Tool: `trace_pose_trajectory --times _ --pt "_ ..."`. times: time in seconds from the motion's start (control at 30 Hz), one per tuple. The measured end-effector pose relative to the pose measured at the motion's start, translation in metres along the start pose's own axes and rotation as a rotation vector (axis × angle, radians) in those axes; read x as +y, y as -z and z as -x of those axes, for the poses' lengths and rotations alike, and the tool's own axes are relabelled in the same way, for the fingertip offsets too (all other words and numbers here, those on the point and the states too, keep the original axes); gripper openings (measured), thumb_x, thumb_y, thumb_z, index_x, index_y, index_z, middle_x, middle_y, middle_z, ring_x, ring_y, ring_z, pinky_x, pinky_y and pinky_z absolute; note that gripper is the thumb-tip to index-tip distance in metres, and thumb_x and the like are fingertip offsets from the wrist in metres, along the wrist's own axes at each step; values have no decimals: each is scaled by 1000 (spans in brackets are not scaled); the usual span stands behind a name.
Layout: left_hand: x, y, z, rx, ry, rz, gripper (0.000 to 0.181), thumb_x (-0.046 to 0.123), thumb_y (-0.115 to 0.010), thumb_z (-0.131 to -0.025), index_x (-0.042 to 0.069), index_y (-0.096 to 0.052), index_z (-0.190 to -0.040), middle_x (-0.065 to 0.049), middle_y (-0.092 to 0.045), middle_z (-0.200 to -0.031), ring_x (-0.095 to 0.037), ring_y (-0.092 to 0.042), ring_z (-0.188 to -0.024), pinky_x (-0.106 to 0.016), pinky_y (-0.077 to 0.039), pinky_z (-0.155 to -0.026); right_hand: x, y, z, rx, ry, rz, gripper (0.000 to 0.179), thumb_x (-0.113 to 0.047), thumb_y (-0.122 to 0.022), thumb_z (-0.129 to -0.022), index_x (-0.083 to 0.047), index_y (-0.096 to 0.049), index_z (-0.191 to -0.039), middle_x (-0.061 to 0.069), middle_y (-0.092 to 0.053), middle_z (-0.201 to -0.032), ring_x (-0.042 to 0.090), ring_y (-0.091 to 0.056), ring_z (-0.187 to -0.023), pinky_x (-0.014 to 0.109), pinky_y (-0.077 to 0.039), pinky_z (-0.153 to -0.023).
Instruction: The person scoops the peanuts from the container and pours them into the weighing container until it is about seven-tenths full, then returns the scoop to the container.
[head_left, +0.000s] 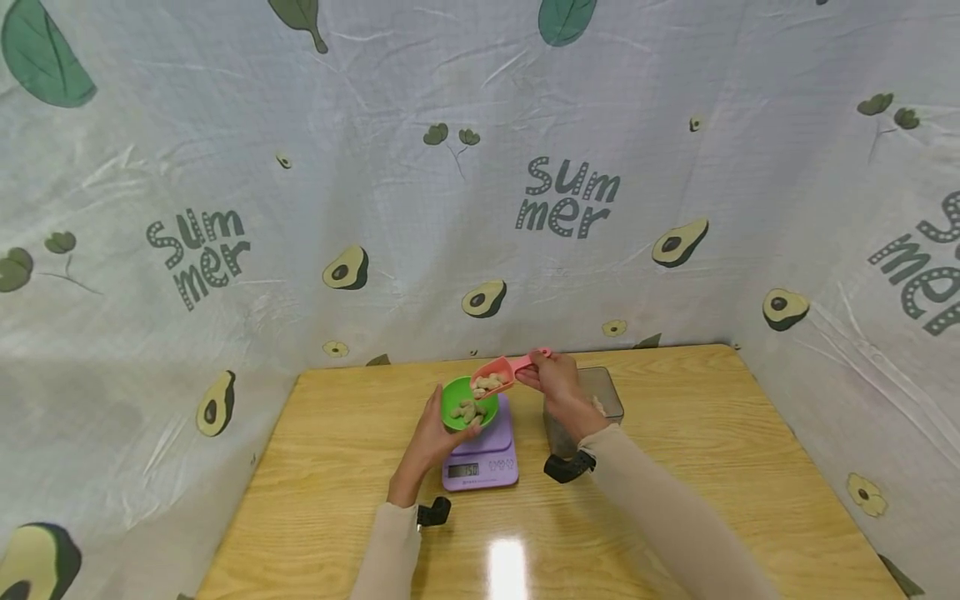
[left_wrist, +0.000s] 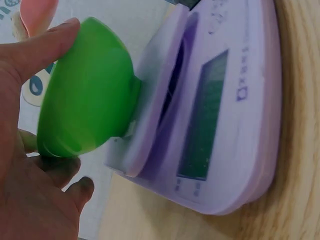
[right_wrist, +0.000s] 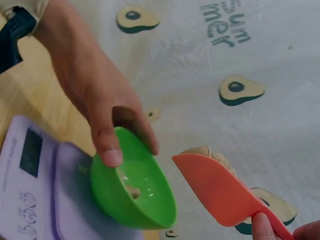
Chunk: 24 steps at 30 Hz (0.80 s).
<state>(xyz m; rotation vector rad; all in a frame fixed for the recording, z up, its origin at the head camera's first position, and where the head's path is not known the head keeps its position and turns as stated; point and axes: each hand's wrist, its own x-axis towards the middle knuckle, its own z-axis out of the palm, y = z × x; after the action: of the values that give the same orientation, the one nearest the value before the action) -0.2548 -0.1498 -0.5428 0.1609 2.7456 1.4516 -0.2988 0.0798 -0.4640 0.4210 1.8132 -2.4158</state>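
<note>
My left hand (head_left: 427,437) holds a green bowl (head_left: 452,393) at its rim, thumb on one side and fingers on the other. The bowl, with several unshelled peanuts (head_left: 469,411) inside, is at the platform of a purple kitchen scale (head_left: 491,468). In the left wrist view, the bowl's foot (left_wrist: 134,105) meets the scale platform. My right hand (head_left: 558,387) grips the handle of a pink scoop (right_wrist: 212,187), which carries more peanuts (right_wrist: 202,151). The scoop's front end is over the bowl's right rim in the head view.
Right of the scale stands a greyish see-through container (head_left: 558,437) with peanuts in it, partly hidden by my right arm. The wooden table (head_left: 337,467) ends at a hanging patterned cloth (head_left: 420,208). The scale's display (head_left: 462,470) is lit.
</note>
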Motion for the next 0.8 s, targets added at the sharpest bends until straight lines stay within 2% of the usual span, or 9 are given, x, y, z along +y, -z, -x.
trace_pose_trajectory --times 0.07,0.13,0.23,0.33,0.43,0.5,0.53,0.63,0.8 --pt "-3 -1 0 1 4 -1 114 42 -81 -78 -1 -10 -157 -28 -24 -158 -46 -30 -144 -59 -30 -115 4 -5 -2 7 26 39 31 -11 -48 -103 14 -54 -121 5 -65 -72 8 -69 -63 22 -59 -67" --pt "-5 -1 0 4 3 -2 113 41 -81 -78 -3 -13 -156 -29 -27 -156 -46 -32 -143 -59 -31 -114 8 -10 -3 23 72 100 30 -10 -50 -102 13 -57 -120 16 -69 -78 8 -68 -63 24 -59 -67" --pt "-5 -2 0 11 0 -8 112 40 -82 -77 -4 -14 -155 -29 -28 -156 -47 -32 -142 -59 -31 -114 15 -16 -2 23 206 233 25 -11 -53 -101 10 -63 -110 29 -70 -90 16 -71 -67 28 -60 -69" --pt "-5 -3 -1 11 -5 -9 112 37 -83 -77 -5 -15 -155 -30 -28 -156 -47 -32 -142 -59 -30 -114 24 -17 0 -13 474 437 21 -14 -56 -100 5 -66 -99 27 -72 -92 22 -74 -72 29 -60 -67" --pt "-7 -3 -2 11 -12 4 112 35 -84 -76 -5 -15 -155 -30 -28 -156 -47 -31 -143 -59 -29 -115 30 -14 3 -42 784 611 20 -18 -58 -100 -1 -68 -97 16 -75 -83 22 -74 -73 26 -58 -63" --pt "-7 -3 -2 12 -19 5 113 36 -84 -76 -5 -15 -155 -30 -26 -157 -47 -30 -143 -60 -29 -115 30 -10 5 -41 923 640 19 -19 -59 -99 -2 -68 -97 12 -75 -81 19 -73 -72 24 -56 -62" --pt "-7 -2 -2 15 -27 0 113 36 -84 -76 -4 -14 -155 -30 -24 -157 -48 -29 -143 -60 -28 -115 29 -8 5 -34 957 626 19 -18 -60 -99 -2 -68 -97 12 -75 -81 20 -73 -72 24 -57 -62" --pt "-5 0 0 52 -51 -7 113 37 -82 -77 1 -11 -157 -25 -16 -162 -46 -22 -147 -59 -25 -117 20 2 9 -8 917 502 22 -18 -59 -99 2 -68 -97 17 -75 -83 23 -75 -74 25 -59 -64" --pt "13 2 7 173 -169 23 105 30 -79 -80 9 -12 -159 -17 -12 -165 -42 -18 -150 -62 -24 -116 2 36 19 40 641 219 31 -23 -55 -101 7 -63 -101 22 -73 -89 16 -75 -75 27 -60 -71"
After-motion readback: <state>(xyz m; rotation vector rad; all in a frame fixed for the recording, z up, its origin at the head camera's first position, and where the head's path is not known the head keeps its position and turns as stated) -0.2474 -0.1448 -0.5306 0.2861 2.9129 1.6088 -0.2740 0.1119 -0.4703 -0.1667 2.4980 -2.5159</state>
